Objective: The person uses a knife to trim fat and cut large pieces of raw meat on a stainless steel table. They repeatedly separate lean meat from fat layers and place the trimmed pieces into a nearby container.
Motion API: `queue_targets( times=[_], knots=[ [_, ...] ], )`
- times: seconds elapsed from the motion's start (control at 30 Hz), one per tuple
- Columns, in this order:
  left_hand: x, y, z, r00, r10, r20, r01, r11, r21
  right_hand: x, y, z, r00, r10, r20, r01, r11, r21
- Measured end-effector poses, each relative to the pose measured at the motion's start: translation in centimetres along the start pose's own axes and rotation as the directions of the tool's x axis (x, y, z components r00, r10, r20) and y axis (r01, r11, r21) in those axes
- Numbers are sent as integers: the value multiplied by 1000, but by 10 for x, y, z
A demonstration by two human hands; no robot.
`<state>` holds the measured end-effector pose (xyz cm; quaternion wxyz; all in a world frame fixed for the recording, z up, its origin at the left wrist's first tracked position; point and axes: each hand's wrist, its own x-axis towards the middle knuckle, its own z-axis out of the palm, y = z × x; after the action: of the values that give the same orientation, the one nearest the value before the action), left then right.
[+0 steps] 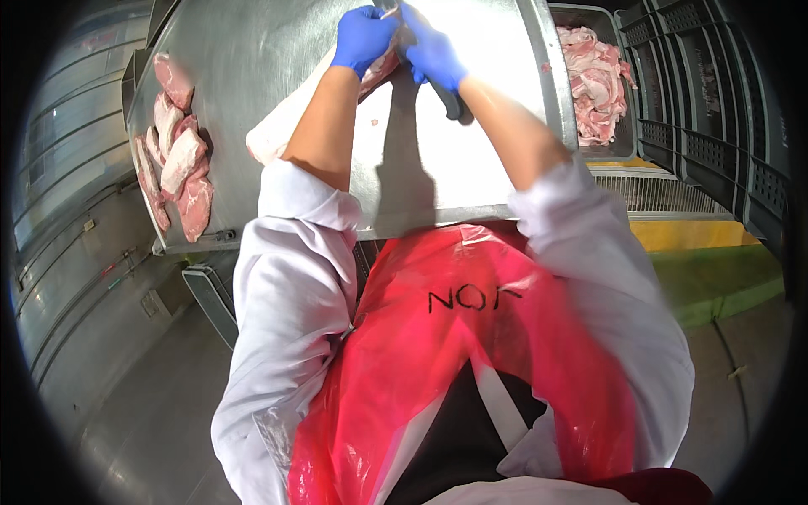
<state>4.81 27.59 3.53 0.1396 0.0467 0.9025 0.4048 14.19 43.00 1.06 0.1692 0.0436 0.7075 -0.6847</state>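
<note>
A long pale slab of raw meat (282, 126) lies slantwise on the metal work table (231, 50), partly hidden under my left forearm. At its far end my left hand (366, 39), in a blue glove, is closed on the meat. My right hand (433, 55), gloved in blue too, is closed round a knife, whose dark handle (453, 104) sticks out below the palm. The blade is mostly hidden between the hands, close against the meat's reddish side. Both hands are near the top edge of the picture, almost touching.
Several cut pieces of meat (183, 164) lie heaped at the table's left edge. Right of the table, a grey bin (619, 151) holds pale pink trimmings (593, 84). Dark plastic crates (703, 84) stand beyond it. A raised metal rim (551, 67) borders the table.
</note>
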Motion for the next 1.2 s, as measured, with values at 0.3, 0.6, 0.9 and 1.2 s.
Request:
queue_targets(
  times=[0.3,0.6,0.9,1.2],
  knots=[
    [24,-5,-28,997,-34,73,42,993,-107,-11,12,6,993,36,111,-24,994,-106],
    [24,0,-62,999,-2,36,12,957,-290,-44,16,14,978,6,210,37,979,-201],
    [29,5,-90,996,28,87,24,837,-547,-38,3,8,957,90,275,-1,951,-308],
    [21,3,-134,999,17,38,14,723,-691,-49,11,41,934,27,356,14,993,-114]
  ],
)
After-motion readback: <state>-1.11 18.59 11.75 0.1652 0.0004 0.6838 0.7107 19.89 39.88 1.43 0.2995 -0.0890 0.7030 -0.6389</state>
